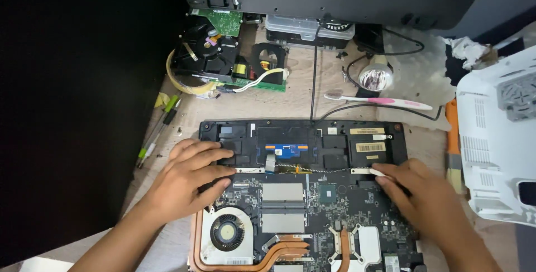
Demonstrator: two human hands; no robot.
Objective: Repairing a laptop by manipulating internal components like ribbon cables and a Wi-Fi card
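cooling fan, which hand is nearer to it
Left. The left hand rests on the open laptop just above the cooling fan, nearly touching its upper edge. The right hand is far across the board, on the laptop's right side.

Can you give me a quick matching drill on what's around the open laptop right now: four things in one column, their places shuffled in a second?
Things:
1. toothbrush
2. cooling fan
3. left hand
4. right hand

Places:
A. inside the laptop, near its lower left corner
B. on the desk just behind the laptop
C. flat on the laptop's left side
D. on the laptop's right side, fingertips at a small white piece

Pairs: 1-B, 2-A, 3-C, 4-D
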